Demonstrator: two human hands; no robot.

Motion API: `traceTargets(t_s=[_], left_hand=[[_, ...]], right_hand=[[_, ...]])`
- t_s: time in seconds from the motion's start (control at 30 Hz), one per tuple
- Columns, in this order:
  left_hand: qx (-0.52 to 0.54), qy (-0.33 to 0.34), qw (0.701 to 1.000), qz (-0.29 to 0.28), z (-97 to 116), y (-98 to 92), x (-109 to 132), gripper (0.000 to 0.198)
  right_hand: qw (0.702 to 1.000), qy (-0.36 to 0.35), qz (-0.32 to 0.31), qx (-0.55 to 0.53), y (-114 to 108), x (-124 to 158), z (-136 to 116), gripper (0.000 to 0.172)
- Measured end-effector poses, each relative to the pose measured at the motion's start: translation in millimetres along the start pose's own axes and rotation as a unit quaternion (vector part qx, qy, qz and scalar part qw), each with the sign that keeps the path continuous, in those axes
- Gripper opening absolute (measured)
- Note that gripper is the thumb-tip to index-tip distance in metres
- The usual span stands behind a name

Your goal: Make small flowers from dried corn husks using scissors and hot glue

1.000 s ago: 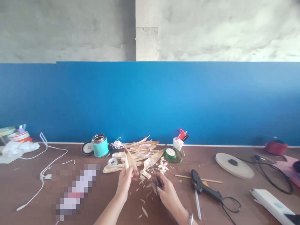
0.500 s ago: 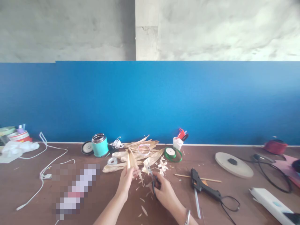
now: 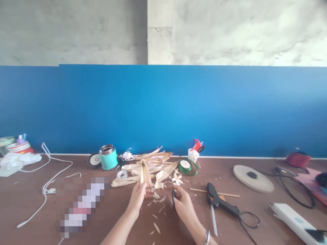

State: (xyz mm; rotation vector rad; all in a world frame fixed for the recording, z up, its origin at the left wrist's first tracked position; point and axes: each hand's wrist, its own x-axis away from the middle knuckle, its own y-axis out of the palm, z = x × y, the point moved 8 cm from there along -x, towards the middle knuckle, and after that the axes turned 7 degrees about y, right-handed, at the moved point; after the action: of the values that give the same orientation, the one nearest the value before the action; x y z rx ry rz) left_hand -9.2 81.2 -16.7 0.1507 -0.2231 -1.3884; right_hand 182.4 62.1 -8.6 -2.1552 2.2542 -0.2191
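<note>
My left hand (image 3: 138, 196) is closed on a pale dried corn husk (image 3: 145, 176), whose lower edge is cut into narrow strips. In my right hand (image 3: 182, 201) is a pair of black-handled scissors (image 3: 174, 199), held with the blades pointing away from me and apart from the husk. Small petal-shaped cuttings (image 3: 156, 228) lie on the table between and below my hands. Beyond them is a pile of more husks (image 3: 163, 175), with a thin pinkish ring (image 3: 156, 162) on top. Pale petal-like pieces (image 3: 176, 178) are heaped just past the scissors.
A turquoise jar (image 3: 108, 158) and a tape roll (image 3: 122, 174) stand left of the pile. Green ribbon (image 3: 185, 165) and a cup of pens (image 3: 193, 154) are behind. Rightward lie a wooden stick (image 3: 231, 195), black glue gun (image 3: 221, 201), round lid (image 3: 253, 178) and white power strip (image 3: 293, 219).
My right hand has drawn the scissors to the right, away from the husk. The husk has turned slightly in my left hand, and its cut strips show more plainly.
</note>
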Motion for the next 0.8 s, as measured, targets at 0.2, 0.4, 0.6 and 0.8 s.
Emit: traceTargets(t_s=[0.2, 0.4, 0.6, 0.8], left_hand=[[0.002, 0.005, 1.000, -0.004, 2.3, 0.0, 0.5, 0.023], [0.043, -0.011, 0.998, -0.044, -8.2, 7.0, -0.3, 0.031], [-0.078, 0.032, 0.996, -0.039, -6.5, -1.5, -6.0, 0.036], [-0.257, 0.128, 0.955, -0.065, 4.3, 0.5, -4.6, 0.030]], right_hand=[[0.997, -0.026, -0.034, 0.061, 7.1, 0.9, 0.1, 0.029], [0.994, -0.064, -0.006, 0.092, 2.9, 1.9, -6.8, 0.037], [0.994, -0.085, -0.019, 0.071, 4.5, 3.3, -8.4, 0.036], [0.993, -0.087, -0.033, 0.073, 7.4, 3.8, -8.4, 0.036]])
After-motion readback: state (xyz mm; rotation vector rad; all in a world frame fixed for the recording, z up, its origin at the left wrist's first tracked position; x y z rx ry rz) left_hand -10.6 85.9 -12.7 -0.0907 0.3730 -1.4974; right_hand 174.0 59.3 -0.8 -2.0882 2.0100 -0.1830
